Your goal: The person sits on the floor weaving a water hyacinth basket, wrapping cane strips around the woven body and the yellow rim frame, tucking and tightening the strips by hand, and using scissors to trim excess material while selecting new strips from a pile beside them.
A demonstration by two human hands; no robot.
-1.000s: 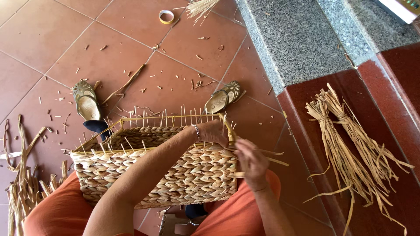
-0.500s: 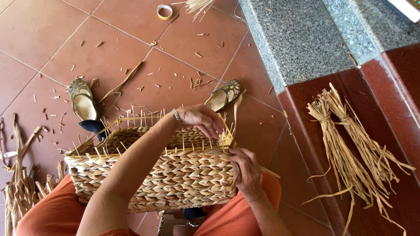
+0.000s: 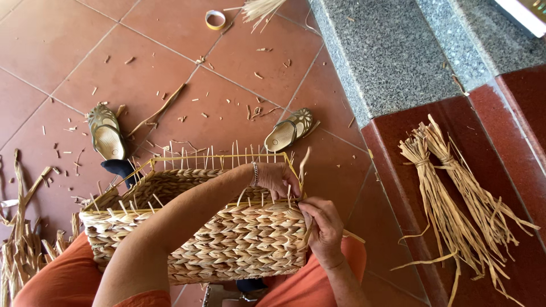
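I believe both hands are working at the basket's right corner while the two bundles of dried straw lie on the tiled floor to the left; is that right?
Not quite: the two straw bundles lie on the dark red step to the right, as the head view shows. Both the left hand and right hand are indeed at the basket's right corner.

- One camera sits on my head, looking steeply down over my lap.
- It is close to my hands at the basket (image 3: 199, 239), at 6 o'clock.
- Tiled floor (image 3: 74, 68) fills 10 o'clock; stone steps (image 3: 398, 62) run toward 2 o'clock.
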